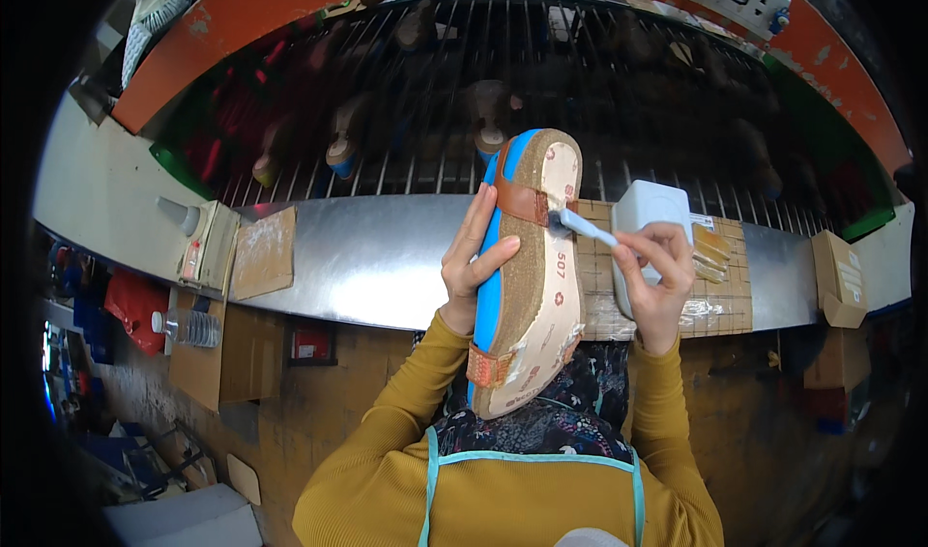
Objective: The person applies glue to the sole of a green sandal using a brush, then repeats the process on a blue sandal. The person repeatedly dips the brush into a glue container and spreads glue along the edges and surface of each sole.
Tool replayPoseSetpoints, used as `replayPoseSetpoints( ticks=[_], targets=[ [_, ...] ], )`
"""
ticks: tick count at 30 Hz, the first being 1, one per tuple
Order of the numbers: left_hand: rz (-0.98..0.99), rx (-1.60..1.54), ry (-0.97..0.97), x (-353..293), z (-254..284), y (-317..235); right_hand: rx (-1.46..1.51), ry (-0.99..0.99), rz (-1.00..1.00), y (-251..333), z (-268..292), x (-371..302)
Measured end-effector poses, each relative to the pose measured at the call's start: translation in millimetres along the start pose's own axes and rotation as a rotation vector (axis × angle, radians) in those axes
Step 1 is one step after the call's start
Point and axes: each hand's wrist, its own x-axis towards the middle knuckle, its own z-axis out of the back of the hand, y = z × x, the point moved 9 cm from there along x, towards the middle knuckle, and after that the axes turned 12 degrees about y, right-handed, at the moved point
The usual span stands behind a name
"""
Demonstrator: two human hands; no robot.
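Note:
My left hand [474,257] is closed around the side of an unfinished sandal [558,301], which is tilted up with its underside facing me. The sandal has a blue last inside, a cork edge, a pale insole board and brown leather straps [523,205] folded onto the bottom. Pinched in my right hand [659,281] is a small brush [590,228] with a pale handle. Its dark bristles touch the board beside the end of the upper strap. Just behind my right hand stands a white plastic container [653,200], partly hidden by the fingers.
A metal ledge [377,257] runs across, with taped cardboard [730,286] on its right. Beyond it, more shoes [340,151] rest on a rack of metal rods [425,175]. A cardboard box [839,278] is at the right end; a plastic bottle [187,328] lies at the left.

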Motion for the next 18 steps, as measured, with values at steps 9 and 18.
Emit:
replayPoseSetpoints(
  ticks=[9,18],
  targets=[
    [0.055,0.055,-0.007,-13.8,11.3,4.9,0.348,0.12,-0.092,-1.7,-24.0,-30.1],
    [-0.004,0.182,0.014,-10.2,11.4,-2.4,0.13,0.038,-0.091,5.2,-20.8,-15.8]
  ],
)
